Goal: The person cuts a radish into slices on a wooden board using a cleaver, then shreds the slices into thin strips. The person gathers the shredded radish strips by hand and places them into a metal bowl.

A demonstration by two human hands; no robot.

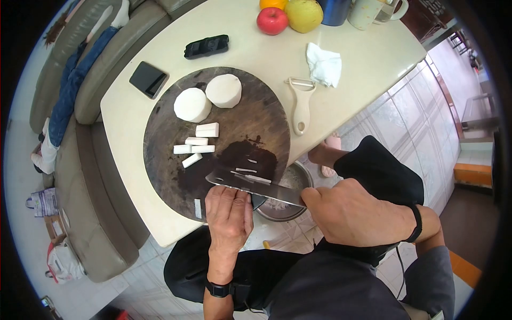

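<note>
My right hand (352, 213) grips the handle of a kitchen knife (269, 192), its dark, wet-looking blade lying across the near part of a round wooden cutting board (250, 120). My left hand (229, 216) rests at the board's near edge, fingers bent and pressed together beside the blade; anything beneath them is hidden. Thin white slivers (246, 170) lie on a wet patch beyond the blade. Left of my left hand is a small white strip (198, 208). Farther up are several white cut sticks (197, 141) and two thick, peeled white rounds (192, 105), (224, 90), perhaps radish.
A metal bowl (285, 217) sits below the table edge, under the knife. On the cream table (256, 53) are a peeler (302, 106), crumpled tissue (324, 64), phone (149, 80), black case (207, 47), fruit (272, 21) and mugs (365, 13). Another person's legs (80, 77) show by the sofa (98, 213).
</note>
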